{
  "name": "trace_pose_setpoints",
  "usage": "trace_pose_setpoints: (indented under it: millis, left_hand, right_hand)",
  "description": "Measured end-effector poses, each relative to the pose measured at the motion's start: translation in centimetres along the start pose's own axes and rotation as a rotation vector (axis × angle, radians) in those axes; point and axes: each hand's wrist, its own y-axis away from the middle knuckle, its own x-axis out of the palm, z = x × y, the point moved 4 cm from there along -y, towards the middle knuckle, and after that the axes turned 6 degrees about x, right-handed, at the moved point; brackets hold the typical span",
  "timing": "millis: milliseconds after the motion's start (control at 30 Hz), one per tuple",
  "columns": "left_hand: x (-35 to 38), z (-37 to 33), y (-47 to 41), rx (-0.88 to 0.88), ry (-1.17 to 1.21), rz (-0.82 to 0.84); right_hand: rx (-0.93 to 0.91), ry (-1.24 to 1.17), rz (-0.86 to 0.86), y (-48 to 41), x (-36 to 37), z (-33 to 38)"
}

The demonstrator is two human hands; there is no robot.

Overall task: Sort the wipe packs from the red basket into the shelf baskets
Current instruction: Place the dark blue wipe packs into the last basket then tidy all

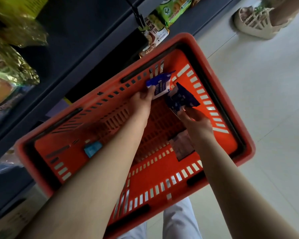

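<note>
Both hands reach into the big red plastic basket (71, 150) with slots in its sides. The left hand (141, 100) pinches a soft blue-and-white wipe pack (160, 84) by its edge. The right hand (197, 121) pinches a dark blue wipe pack (181, 99) by a corner. The packs look light, squashy and a bit slippery, so holding the fat middle seems safer.

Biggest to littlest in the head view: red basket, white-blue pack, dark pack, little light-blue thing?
1. red basket
2. white-blue pack and dark pack, about alike
3. light-blue thing
</note>
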Motion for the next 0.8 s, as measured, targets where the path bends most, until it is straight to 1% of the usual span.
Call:
trace_pose_setpoints:
  millis: [100, 200, 267, 367, 467, 533, 633, 733, 800]
  left_hand:
    - [0.1, 0.2, 0.3, 0.014, 0.018, 0.019]
    - [-0.2, 0.3, 0.4, 0.093, -0.015, 0.072]
    - [-1.0, 0.3, 0.4, 0.157, -0.051, 0.068]
    - [-3.0, -0.1, 1.3, 0.246, -0.082, 0.063]
    - [-5.8, 0.0, 3.9, 0.296, -0.071, 0.084]
    - [-8.1, 0.0, 6.3, 0.255, 0.010, 0.098]
    - [-11.8, -1.5, 11.4, 0.158, 0.222, 0.100]
    - [-15.8, -4.4, 17.4, 0.170, 0.329, 0.061]
    - [-18.2, -6.3, 21.7, 0.192, 0.394, 0.011]
  right_hand:
    - [-0.007, -0.021, 0.030, -0.1, 0.0, -0.1]
    - [-0.055, 0.084, -0.005, 0.0, 0.2, 0.0]
    - [-0.078, 0.132, -0.037, 0.2, 0.3, -0.1]
    - [-0.072, 0.086, -0.076, 1.2, -0.2, -0.1]
    - [-0.117, 0.024, -0.066, 3.5, -1.1, 0.6]
    - [-0.178, -0.004, -0.050, 6.1, -1.9, 1.6]
    - [-0.272, 0.009, -0.067, 10.9, -3.6, 3.4]
    - [-0.387, -0.011, -0.068, 16.8, -6.0, 6.0]
    - [-0.435, -0.106, -0.002, 21.0, -7.6, 7.8]
